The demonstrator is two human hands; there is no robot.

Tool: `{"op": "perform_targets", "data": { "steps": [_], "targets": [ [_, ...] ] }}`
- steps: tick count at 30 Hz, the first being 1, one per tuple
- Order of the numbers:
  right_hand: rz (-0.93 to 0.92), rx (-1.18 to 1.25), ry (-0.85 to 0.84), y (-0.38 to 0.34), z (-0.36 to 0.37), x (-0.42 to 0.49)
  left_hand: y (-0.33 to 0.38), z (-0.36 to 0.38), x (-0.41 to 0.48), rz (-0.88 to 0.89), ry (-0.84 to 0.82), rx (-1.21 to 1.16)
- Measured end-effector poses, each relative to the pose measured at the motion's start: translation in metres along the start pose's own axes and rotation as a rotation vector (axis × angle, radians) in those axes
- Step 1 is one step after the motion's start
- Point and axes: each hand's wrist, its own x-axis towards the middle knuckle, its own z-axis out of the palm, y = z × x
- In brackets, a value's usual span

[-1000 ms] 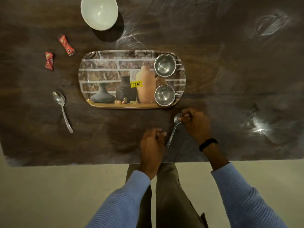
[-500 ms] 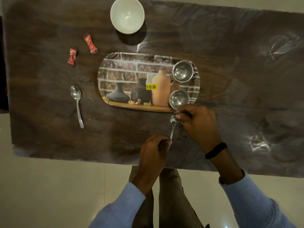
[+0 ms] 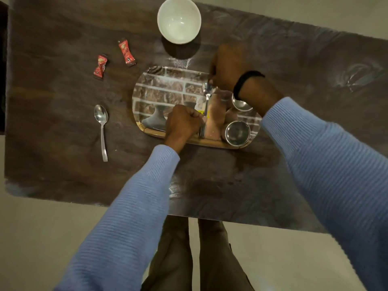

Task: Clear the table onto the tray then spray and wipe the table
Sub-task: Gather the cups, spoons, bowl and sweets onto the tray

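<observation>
Both of my hands have carried the spoon [image 3: 206,101] off the bare table [image 3: 63,133] and over the tray [image 3: 151,80] — 0.5 s ago it sat just off the tray's near edge, by the closer steel cup.

Current state:

1. My right hand [image 3: 227,67] pinches the spoon at its bowl end, above the far right part of the tray. A black band [image 3: 246,80] circles that wrist.
2. My left hand [image 3: 183,122] is clenched around the handle end, over the tray's near edge. The spoon spans between my 2 hands, handle toward me. I cannot tell whether it touches the tray surface or is held just above it.
3. 2 steel cups stand on the right side of the tray: the near cup [image 3: 237,132] is fully visible, the far cup [image 3: 241,103] is partly hidden under my right wrist.
4. Items on the table, all apart from the tray:
 - a second spoon [image 3: 101,127] to the left, bowl end away from me;
 - 2 red sachets beyond it — 1 [image 3: 100,66] further left, 1 [image 3: 126,52] nearer the tray's far left corner;
 - a white bowl [image 3: 179,18], upright, past the tray's far edge.

The tabletop shows pale smears, most visible at the right end.
</observation>
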Motion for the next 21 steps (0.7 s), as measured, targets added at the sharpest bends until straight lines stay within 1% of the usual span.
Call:
{"op": "perform_targets", "data": {
  "steps": [3,7,10,21],
  "targets": [
    [0.014,-0.057,-0.035,0.003,0.011,0.008,0.000,0.007,0.005,-0.035,-0.031,0.080],
    [-0.013,-0.116,-0.087,0.007,0.015,0.008,0.002,0.021,0.003,-0.066,-0.039,0.161],
    [-0.004,-0.122,-0.098,0.010,0.015,0.004,0.007,0.026,-0.001,-0.074,-0.036,0.160],
    [0.011,-0.168,-0.149,0.008,0.014,-0.005,0.003,0.027,-0.006,-0.002,0.043,0.155]
  ]
}}
